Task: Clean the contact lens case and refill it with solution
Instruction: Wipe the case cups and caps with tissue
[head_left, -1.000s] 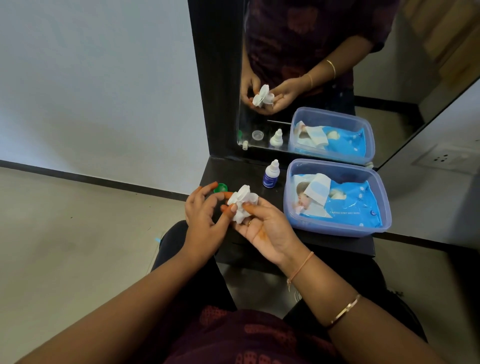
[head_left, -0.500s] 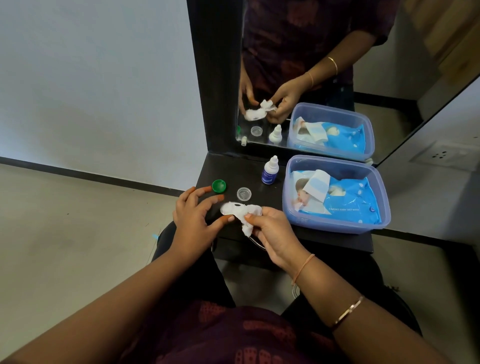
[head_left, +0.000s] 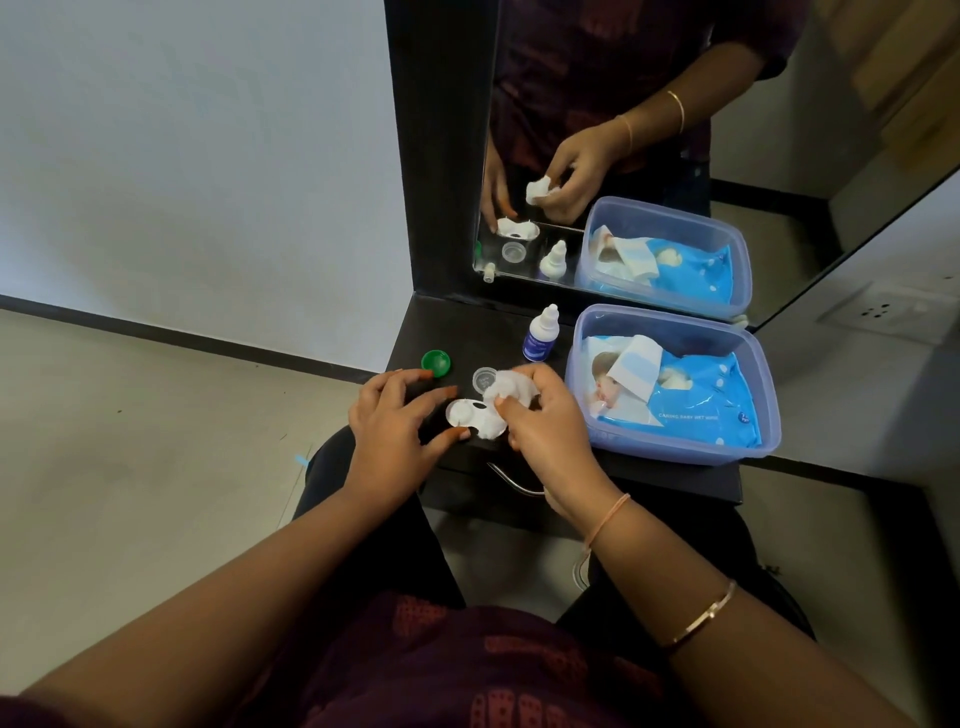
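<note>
The white contact lens case (head_left: 470, 415) lies flat near the front edge of the black shelf (head_left: 498, 332). My left hand (head_left: 397, 431) steadies it, thumb and fingertips touching its left well. My right hand (head_left: 543, 423) pinches a crumpled white wipe (head_left: 511, 387) just above the case's right well, which the wipe and hand partly hide. A green cap (head_left: 435, 362) and a clear cap (head_left: 484, 378) lie loose behind the case. The small solution bottle (head_left: 540, 335) stands upright further back, its nozzle uncovered.
A clear blue plastic tub (head_left: 675, 441) holding a blue pack of wet wipes (head_left: 696, 400) fills the shelf's right side. A mirror (head_left: 623, 156) stands behind and reflects everything. A metal drawer handle (head_left: 511, 480) sits below the shelf edge. The floor lies at left.
The case has gone from held in the air to lying on the shelf. My right hand has lifted the wipe off it, and my left hand now holds the case down.
</note>
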